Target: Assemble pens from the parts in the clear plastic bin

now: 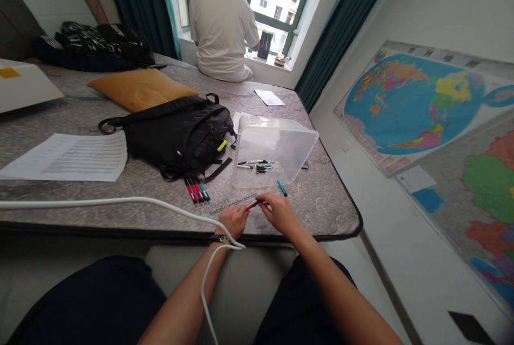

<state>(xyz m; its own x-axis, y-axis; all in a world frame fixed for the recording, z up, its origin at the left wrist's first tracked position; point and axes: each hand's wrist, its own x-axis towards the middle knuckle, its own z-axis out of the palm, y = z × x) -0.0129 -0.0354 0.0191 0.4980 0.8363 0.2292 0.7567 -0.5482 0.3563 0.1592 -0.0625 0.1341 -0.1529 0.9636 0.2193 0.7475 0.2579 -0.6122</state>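
Note:
Between my two hands, over the front edge of the mattress [321, 211], is a red pen [251, 206] with a dark end. My left hand [233, 220] is closed around its red end. The fingers of my right hand [277, 210] pinch the dark end. Just beyond them a teal pen cap [281, 188] lies by a clear plastic bin [277, 139] tipped on its side. Several loose pens [257, 166] lie inside the bin. To the left, a row of red, black and teal pens [196, 190] rests on the mattress.
A black backpack [180, 130] lies left of the bin, with printed sheets [80, 157] beside it and an orange pillow [144, 88] behind. A white cable [140, 201] crosses in front and over my left wrist. Another person [223, 29] sits by the window, back turned.

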